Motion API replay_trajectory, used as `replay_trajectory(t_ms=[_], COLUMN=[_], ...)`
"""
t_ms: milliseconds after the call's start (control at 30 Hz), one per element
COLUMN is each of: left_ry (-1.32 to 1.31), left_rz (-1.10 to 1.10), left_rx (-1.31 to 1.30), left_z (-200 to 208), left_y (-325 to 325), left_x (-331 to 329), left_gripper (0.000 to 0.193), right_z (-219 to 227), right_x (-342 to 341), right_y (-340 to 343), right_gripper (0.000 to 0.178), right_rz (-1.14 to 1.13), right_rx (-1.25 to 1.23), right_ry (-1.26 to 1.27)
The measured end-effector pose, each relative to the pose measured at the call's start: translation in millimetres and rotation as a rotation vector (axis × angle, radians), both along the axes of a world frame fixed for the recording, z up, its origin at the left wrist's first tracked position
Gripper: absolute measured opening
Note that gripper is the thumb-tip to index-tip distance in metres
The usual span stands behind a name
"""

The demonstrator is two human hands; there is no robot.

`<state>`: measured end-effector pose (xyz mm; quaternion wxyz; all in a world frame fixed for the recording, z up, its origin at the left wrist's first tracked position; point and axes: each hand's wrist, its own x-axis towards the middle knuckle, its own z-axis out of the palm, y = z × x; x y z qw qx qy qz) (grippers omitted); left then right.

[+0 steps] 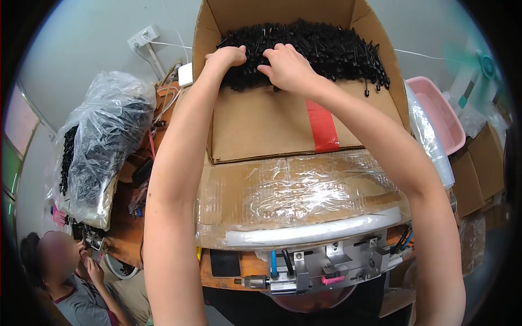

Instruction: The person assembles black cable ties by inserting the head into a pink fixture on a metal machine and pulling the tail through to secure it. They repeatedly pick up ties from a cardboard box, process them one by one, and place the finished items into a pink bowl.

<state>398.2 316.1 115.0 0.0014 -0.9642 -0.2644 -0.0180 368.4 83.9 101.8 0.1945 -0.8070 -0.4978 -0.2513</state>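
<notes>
A heap of small black stick-like parts (326, 51) with thicker ends lies against the far side of an open cardboard box (255, 130). My left hand (229, 55) is at the heap's left end, beside the box's left wall. Most of its fingers are hidden, so whether it holds any part cannot be seen. My right hand (288, 68) reaches over the front of the heap, its thumb and fingers apart and bent toward the parts. Nothing shows between them. A few parts lie loose at the heap's front edge, and red tape (322, 125) crosses the box floor.
The box rests on a plastic-wrapped carton (244, 190). Before it are a metal fixture (337, 266) with hoses and a dark phone (225, 263). A plastic bag of black parts (109, 119) stands left, a pink basin (435, 114) right. Another person (81, 293) sits lower left.
</notes>
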Motion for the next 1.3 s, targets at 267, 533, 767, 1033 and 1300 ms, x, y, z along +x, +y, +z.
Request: replay_trajectory(t_ms=[267,533,767,1033,1300], left_ry=[0.126,0.142,0.064,0.059,0.014], left_rz=[0.010,0.008,-0.039,-0.211,-0.160], left_rx=[-0.190,-0.277,-0.349,-0.200,-0.280], left_z=[22.2,28.5,17.6,2.7,6.4], left_y=[-45.6,-55.2,-62.8,-103.4,-170.9], left_x=[-15.9,-43.5,-84.9,-136.7,-170.6], left_gripper=[0.058,0.057,0.073,0.056,0.067], right_z=[-7.6,-33.4,-38.7,-56.4,-62.4], right_x=[-3.4,-10.6,-44.7,-89.9,-114.4], right_y=[2.5,2.6,-17.3,-60.7,-111.9], right_gripper=[0.046,0.045,0.040,0.040,0.041], right_rz=[-0.037,0.054,0.145,0.235,0.221], right_rx=[-0.044,0.101,0.147,0.229,0.242], right_ry=[0.108,0.186,0.268,0.301,0.323])
